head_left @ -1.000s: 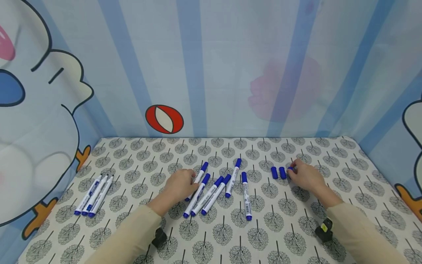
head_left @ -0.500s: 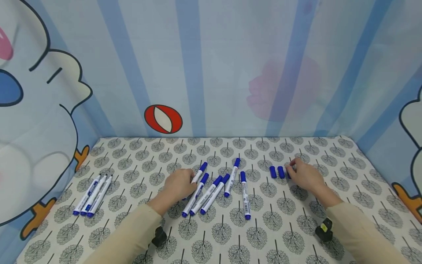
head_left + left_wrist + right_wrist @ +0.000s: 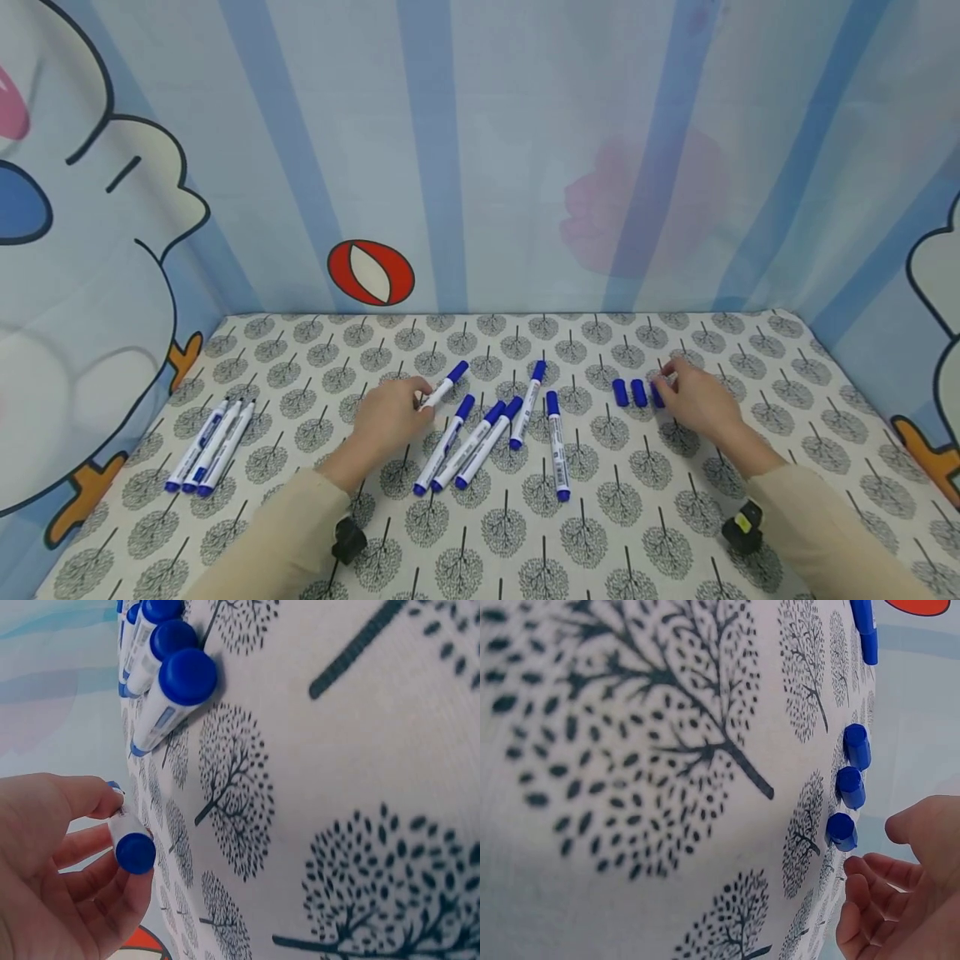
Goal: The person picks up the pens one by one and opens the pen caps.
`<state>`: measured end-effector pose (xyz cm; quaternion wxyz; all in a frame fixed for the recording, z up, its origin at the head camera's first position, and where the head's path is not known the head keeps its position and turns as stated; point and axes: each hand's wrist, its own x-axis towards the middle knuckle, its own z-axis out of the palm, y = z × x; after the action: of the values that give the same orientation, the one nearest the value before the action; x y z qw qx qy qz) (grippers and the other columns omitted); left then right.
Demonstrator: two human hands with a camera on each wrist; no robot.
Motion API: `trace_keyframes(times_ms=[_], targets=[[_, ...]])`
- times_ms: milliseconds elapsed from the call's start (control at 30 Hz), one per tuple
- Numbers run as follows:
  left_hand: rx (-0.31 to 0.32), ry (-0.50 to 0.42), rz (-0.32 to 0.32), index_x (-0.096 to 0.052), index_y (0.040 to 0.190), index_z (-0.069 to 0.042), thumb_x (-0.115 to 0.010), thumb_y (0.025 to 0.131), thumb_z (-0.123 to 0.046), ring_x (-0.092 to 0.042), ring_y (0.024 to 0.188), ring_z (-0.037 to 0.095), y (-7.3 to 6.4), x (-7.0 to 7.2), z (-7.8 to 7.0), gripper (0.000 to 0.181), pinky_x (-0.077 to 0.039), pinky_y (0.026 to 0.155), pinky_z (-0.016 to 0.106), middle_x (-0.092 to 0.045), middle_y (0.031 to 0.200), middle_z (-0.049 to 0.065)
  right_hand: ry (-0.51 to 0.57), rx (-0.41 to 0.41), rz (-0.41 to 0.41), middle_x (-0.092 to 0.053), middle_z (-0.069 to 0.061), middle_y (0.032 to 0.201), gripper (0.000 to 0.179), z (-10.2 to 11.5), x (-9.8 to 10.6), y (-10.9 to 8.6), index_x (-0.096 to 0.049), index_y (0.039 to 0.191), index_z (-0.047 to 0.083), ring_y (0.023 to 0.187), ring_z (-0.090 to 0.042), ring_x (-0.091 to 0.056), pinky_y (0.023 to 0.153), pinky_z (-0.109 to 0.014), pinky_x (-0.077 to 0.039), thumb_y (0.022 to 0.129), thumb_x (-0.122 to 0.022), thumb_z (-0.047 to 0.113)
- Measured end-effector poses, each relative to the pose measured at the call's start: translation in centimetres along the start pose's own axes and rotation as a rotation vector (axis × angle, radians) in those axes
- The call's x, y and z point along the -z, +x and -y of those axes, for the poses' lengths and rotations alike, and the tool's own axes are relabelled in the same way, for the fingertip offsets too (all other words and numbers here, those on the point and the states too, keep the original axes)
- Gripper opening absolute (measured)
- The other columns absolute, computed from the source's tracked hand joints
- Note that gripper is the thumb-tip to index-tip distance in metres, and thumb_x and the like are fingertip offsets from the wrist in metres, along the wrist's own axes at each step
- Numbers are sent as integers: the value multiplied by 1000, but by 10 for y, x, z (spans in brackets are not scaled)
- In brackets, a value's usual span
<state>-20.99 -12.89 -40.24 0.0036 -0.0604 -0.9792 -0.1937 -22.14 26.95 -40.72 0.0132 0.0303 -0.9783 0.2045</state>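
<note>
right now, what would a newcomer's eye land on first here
Probably the red oval on the backdrop, above the far edge of the table. Next, the left hand pinching a blue-capped marker beside the middle group of markers, then three blue caps lined up by the right hand.

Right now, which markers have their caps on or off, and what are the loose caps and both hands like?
Left hand: pinching a marker
Held marker: capped
Five markers in the middle: capped, lying down
Three markers at far left: uncapped, lying side by side
Three loose caps: in a row
Right hand: holding nothing, near the caps
</note>
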Motion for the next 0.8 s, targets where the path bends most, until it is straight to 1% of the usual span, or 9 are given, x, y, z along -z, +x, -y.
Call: trace_keyframes(times_ms=[133, 333, 400, 600, 733, 800], targets=[[4, -39, -23, -66, 105, -15, -67, 80, -23, -50, 51, 11, -1, 4, 4, 26, -39, 41, 25, -64, 80, 2, 12, 17, -36, -58, -9, 76, 32, -1, 0, 0, -51, 110, -3, 51, -15, -48, 43, -28, -38, 94, -46, 24], [7, -77, -17, -66, 105, -16, -65, 82, -21, -49, 48, 11, -4, 11, 5, 24, -38, 38, 25, -63, 79, 0, 11, 50, -82, -61, -18, 91, 31, 2, 1, 0, -52, 112, -3, 55, -15, -52, 45, -28, -40, 94, -47, 22], [6, -79, -16, -66, 104, -17, -65, 82, -22, -49, 48, 11, -6, 13, 5, 23, -38, 38, 25, -63, 80, 0, 10, 72, -103, -60, -19, 93, 31, 4, 0, 0, -53, 112, -3, 56, -15, -52, 44, -27, -40, 93, -47, 20], [-26, -69, -38, -67, 100, -18, -67, 80, -20, -49, 50, 10, -11, 21, 6, 20, -39, 41, 25, -64, 84, 1, -11, 168, -168, -63, -15, 90, 27, 10, -3, -1, -59, 109, -1, 58, -15, -54, 43, -26, -40, 91, -51, 17], [-52, -64, -47, -68, 100, -18, -67, 80, -19, -50, 54, 10, -14, 24, 6, 20, -40, 42, 25, -65, 85, 2, -32, 225, -170, -65, -13, 92, 28, 14, -5, -1, -60, 111, 1, 65, -19, -58, 43, -25, -40, 89, -54, 18], [-67, -60, -51, -68, 101, -18, -67, 80, -18, -51, 56, 9, -16, 25, 6, 20, -39, 43, 25, -65, 86, 2, -43, 251, -169, -65, -12, 93, 29, 17, -6, -1, -60, 112, 2, 71, -22, -60, 45, -25, -42, 88, -56, 18]])
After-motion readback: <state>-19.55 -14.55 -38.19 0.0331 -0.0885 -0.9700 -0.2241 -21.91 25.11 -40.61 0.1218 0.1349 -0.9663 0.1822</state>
